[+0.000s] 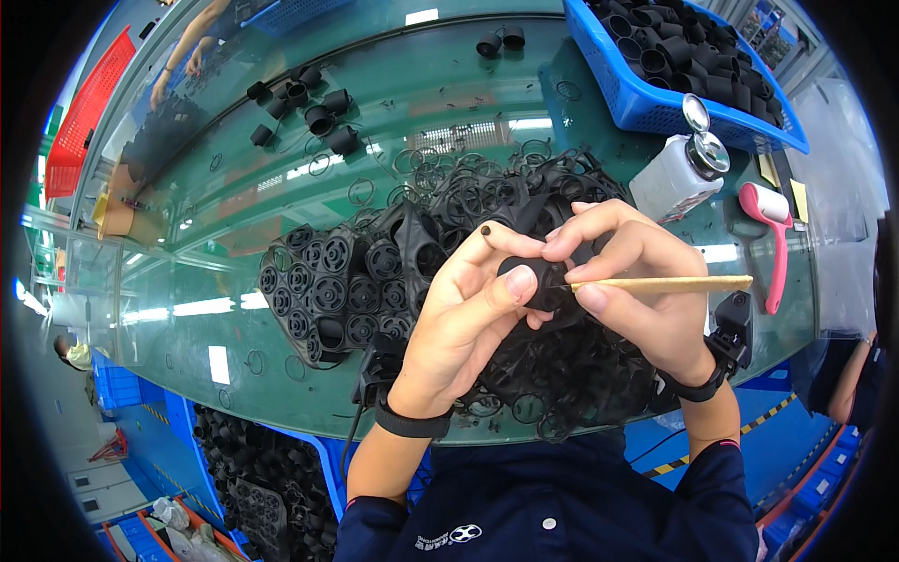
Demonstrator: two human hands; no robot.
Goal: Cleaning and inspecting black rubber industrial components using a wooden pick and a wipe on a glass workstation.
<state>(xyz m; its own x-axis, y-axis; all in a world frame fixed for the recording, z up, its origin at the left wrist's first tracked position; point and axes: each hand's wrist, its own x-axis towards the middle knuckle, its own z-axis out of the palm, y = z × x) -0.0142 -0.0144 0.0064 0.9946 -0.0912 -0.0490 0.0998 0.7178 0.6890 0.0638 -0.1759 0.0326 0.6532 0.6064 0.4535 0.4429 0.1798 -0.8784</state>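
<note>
My left hand [449, 323] is closed around a small round black rubber part [550, 296], pinched between thumb and fingers. Between the thumb and fingers of my right hand [651, 272] is a thin tan stick [679, 283]. The stick's left end meets the black part, while its other end points right. My right index finger also rests near the part's upper edge. Beneath both hands lies a heap of black rubber rings and scraps [501, 187]. To the left of my left hand, a black moulded sheet of round parts [328, 286] lies on the green table [178, 328].
A blue basket [623, 105] of black cylindrical parts stands far right, near a white bottle with a metal lid [670, 178] and a pink-handled roller [775, 253]. Loose black caps [318, 120] lie farther back. A blue crate [318, 459] sits below the table edge. Another person's arm [847, 384] shows at right.
</note>
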